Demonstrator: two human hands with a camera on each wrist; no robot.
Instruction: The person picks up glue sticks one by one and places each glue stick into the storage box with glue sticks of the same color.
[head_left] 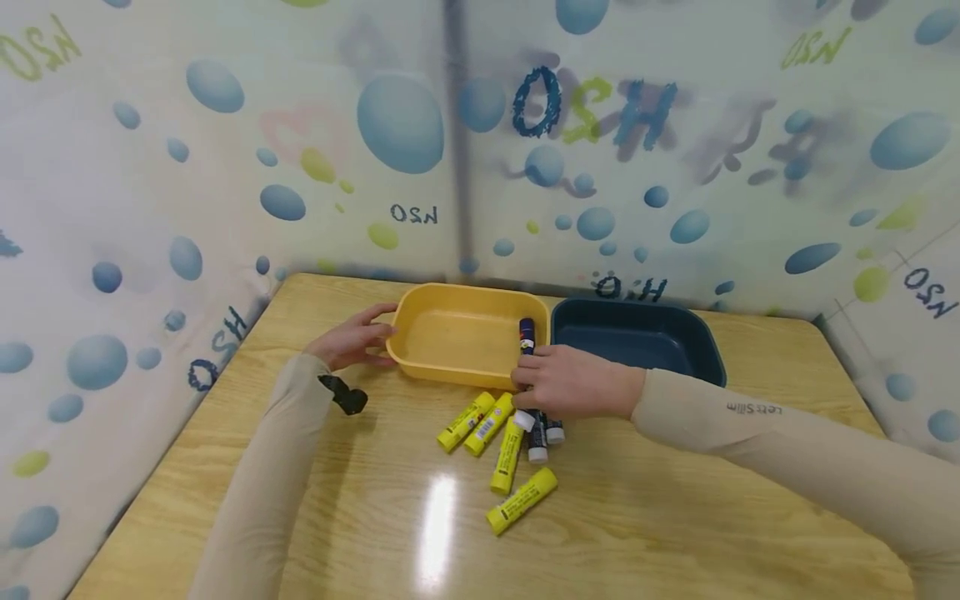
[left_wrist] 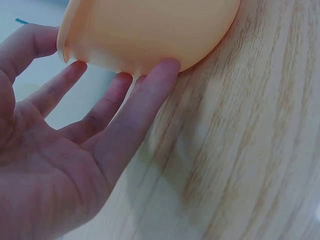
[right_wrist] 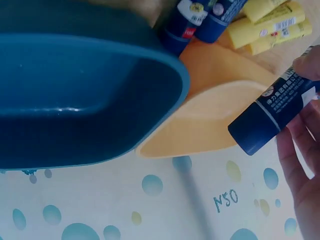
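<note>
In the head view my right hand (head_left: 562,382) holds a navy glue stick (head_left: 527,333) over the right end of the yellow bin (head_left: 450,379). Thumb and fingers pinch the navy tube (right_wrist: 255,127) in the right wrist view, its dark end pointing away from the palm. My left hand (head_left: 356,340) touches the bin's left end. Seen from the left wrist, that hand (left_wrist: 75,145) spreads its fingertips along the bin's outer wall (left_wrist: 150,35), one finger at the rim. Below the right hand lie two more navy glue sticks (head_left: 537,442), partly hidden, beside several yellow glue sticks (head_left: 489,425).
A dark blue bin (head_left: 637,333) stands right of the yellow one, their ends close together. Both sit at the back of the wooden table (head_left: 360,500), before a patterned wall covering (head_left: 487,192). A small black object (head_left: 345,394) shows at the left cuff.
</note>
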